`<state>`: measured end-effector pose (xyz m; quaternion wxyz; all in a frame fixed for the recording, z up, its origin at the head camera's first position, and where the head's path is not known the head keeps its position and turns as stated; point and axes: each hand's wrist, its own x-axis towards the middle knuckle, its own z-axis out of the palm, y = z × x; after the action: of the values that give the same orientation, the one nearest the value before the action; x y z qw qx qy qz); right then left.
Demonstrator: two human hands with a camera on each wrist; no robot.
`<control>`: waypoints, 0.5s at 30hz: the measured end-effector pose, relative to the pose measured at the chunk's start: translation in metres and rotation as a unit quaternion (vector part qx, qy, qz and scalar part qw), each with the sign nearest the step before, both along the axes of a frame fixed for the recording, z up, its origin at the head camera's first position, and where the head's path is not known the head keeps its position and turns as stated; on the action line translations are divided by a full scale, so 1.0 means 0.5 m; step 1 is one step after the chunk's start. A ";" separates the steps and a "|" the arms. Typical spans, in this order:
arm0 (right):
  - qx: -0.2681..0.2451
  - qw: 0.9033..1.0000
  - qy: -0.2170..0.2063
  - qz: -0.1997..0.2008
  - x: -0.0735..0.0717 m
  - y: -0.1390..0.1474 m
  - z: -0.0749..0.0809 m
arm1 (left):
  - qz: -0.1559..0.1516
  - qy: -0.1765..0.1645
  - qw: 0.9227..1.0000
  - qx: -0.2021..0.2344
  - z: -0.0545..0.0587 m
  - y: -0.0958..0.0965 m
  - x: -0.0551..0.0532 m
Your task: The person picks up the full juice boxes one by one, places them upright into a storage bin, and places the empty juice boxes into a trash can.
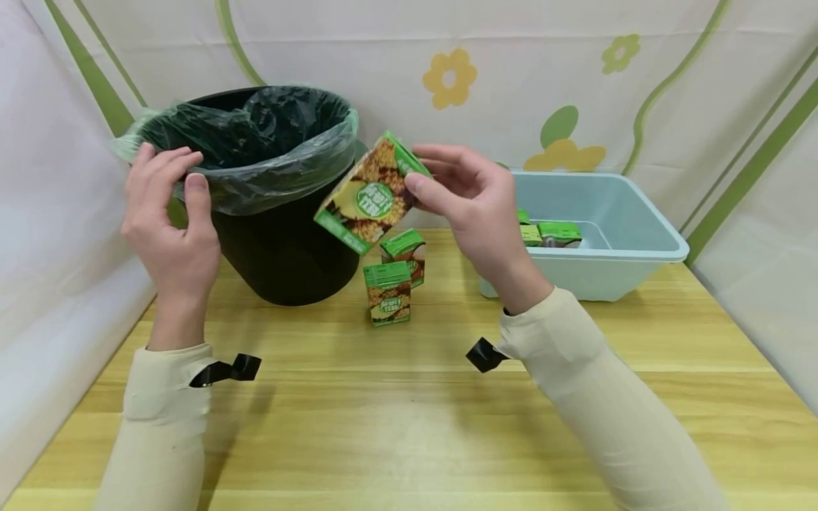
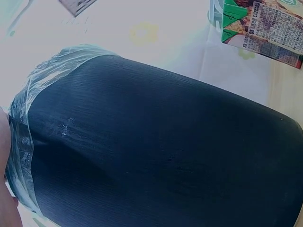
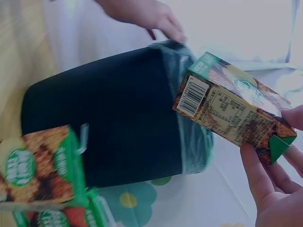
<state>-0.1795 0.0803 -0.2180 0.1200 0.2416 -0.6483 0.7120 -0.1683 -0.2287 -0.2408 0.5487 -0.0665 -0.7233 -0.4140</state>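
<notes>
Pinching a green-edged brown carton (image 1: 373,196) is the right hand (image 1: 478,206), left hand (image 1: 169,231) relaxed.

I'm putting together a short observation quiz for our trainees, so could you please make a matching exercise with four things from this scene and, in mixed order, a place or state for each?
Things:
1. Left hand
2. Right hand
3. Black bin
4. Light-blue tub

Places or states:
A. Lined with a translucent plastic bag
B. Holding a raised carton
C. Has small boxes inside
D. At the bin's rim

Pairs: 1-D, 2-B, 3-A, 4-C
</notes>
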 end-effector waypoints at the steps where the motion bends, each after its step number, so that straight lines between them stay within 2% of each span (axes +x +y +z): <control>1: -0.011 1.000 -0.005 -0.004 -0.002 -0.003 0.006 | 0.000 -0.001 1.000 0.000 0.000 0.000 0.000; 7: -0.062 0.998 -0.020 -0.022 -0.012 -0.023 0.037 | 0.000 -0.002 1.000 0.001 0.001 0.000 0.001; 15: -0.149 0.989 -0.022 -0.005 -0.028 -0.061 0.063 | -0.003 -0.001 1.000 0.004 0.000 -0.001 0.002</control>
<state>-0.1936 0.0497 -0.1865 0.1435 0.2020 -0.5383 0.8055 -0.1676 -0.2294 -0.2407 0.5472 -0.0656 -0.7220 -0.4183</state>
